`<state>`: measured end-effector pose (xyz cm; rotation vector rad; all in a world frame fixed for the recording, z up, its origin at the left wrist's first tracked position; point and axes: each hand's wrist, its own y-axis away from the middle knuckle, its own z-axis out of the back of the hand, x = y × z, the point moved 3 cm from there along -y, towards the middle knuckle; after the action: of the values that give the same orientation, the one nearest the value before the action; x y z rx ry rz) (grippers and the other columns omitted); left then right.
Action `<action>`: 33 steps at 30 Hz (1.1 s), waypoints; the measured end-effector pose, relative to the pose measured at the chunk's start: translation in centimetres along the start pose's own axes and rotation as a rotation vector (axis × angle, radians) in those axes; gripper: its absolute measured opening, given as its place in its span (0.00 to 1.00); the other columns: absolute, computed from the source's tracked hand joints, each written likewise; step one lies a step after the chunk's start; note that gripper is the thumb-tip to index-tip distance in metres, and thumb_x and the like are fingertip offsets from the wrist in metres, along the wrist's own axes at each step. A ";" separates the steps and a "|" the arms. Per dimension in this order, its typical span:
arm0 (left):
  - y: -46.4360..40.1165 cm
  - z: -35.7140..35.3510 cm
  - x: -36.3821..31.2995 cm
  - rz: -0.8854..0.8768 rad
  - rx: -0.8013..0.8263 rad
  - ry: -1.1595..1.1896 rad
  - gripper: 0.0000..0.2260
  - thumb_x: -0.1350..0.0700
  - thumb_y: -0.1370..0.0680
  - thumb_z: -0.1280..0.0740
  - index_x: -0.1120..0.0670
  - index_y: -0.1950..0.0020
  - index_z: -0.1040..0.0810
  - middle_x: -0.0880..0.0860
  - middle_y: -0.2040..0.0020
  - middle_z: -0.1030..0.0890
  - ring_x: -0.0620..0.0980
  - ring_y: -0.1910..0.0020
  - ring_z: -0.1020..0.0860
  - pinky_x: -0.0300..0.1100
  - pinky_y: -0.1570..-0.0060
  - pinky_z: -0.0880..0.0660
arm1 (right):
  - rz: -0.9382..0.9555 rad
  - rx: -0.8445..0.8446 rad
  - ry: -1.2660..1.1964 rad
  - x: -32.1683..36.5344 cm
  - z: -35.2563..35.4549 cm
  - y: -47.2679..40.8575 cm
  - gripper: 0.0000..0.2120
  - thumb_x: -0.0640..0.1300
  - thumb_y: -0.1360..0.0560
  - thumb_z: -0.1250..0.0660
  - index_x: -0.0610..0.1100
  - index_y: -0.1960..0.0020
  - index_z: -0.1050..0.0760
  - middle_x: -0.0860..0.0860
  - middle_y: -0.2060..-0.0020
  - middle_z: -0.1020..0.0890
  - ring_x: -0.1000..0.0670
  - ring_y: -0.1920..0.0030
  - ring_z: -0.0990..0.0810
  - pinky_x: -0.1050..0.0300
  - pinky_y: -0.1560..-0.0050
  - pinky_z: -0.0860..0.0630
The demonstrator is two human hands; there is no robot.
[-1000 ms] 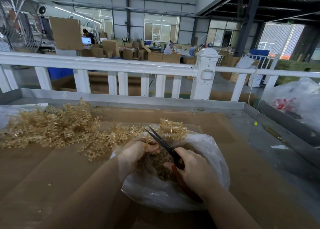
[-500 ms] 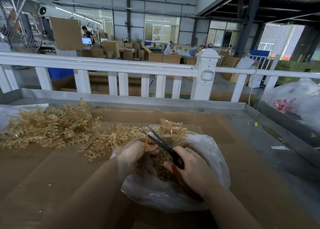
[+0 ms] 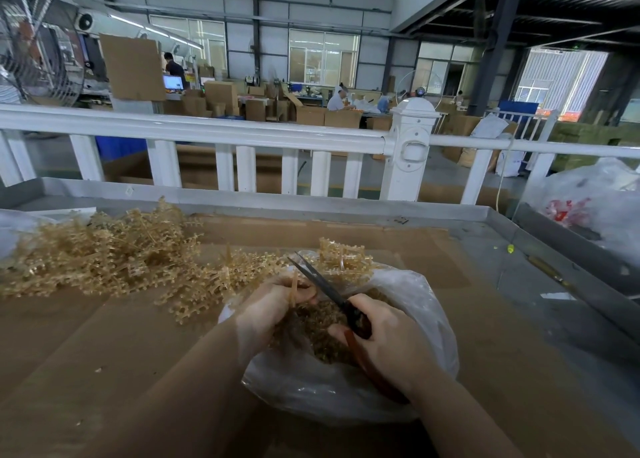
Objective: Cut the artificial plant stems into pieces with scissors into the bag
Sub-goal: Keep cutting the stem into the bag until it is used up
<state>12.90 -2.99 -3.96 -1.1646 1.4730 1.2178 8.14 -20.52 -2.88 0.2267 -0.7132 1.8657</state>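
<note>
Step now: snipping one thin stem (image 3: pixel 294 289) so the bits drop into the bag (image 3: pixel 346 388).
Left hand (image 3: pixel 273 305): its fingers pinch the stem and hold it upright over the open mouth of the bag. That grip is closed on the stem.
Right hand (image 3: pixel 388 347): its fingers are curled round the red handles of the scissors (image 3: pixel 329 293). That grip is closed on the scissors.
Blades: they look nearly shut, and they point up and away, just beside the stem and the left fingers.
Bag: it sits on the desk (image 3: pixel 104 353) right in front of the person, and it already holds a heap of small cut pieces (image 3: pixel 322 333).
Stems to do: a big pile of stems (image 3: pixel 104 253) lies on the desk to the left of the bag, and a small bunch (image 3: pixel 343 260) rests at the far rim of the bag.
How to do it well: I think the stem should stay right above the bag, so no bit falls on the desk.
Safe fingers: the blades are close to the left fingers, so the cut should go above the pinch.
Small cuts: short snips, one at a time, should make neat pieces.
Bag mouth: it may fold shut, so keep it wide.
</note>
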 end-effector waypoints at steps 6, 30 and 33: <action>0.6 0.0 0.5 -0.146 -0.046 0.044 0.12 0.54 0.20 0.36 0.49 0.61 0.17 0.45 0.64 0.17 0.43 0.58 0.19 0.37 0.51 0.26 | -0.047 -0.055 -0.025 -0.4 0.3 0.1 0.12 0.63 0.28 0.36 0.55 0.52 0.28 0.58 0.61 0.23 0.60 0.58 0.25 0.63 0.56 0.28; 2.0 -0.8 0.3 -0.365 -0.063 0.003 0.14 0.50 0.25 0.34 0.62 0.56 0.19 0.60 0.55 0.17 0.56 0.52 0.20 0.55 0.38 0.29 | -0.082 -0.096 0.049 -0.1 -0.2 0.3 0.16 0.64 0.27 0.38 0.58 0.42 0.28 0.61 0.55 0.26 0.62 0.55 0.30 0.79 0.58 0.38; 1.8 -0.7 0.5 -0.380 -0.074 0.028 0.10 0.51 0.26 0.33 0.55 0.61 0.17 0.59 0.57 0.17 0.59 0.51 0.20 0.54 0.41 0.26 | -0.078 -0.073 0.013 0.0 -0.1 0.2 0.16 0.63 0.27 0.37 0.58 0.43 0.28 0.61 0.54 0.24 0.62 0.54 0.29 0.77 0.57 0.37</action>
<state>11.01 -3.55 -4.04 -1.4392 1.1646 1.0009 7.96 -20.55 -3.07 0.1926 -0.7522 1.7618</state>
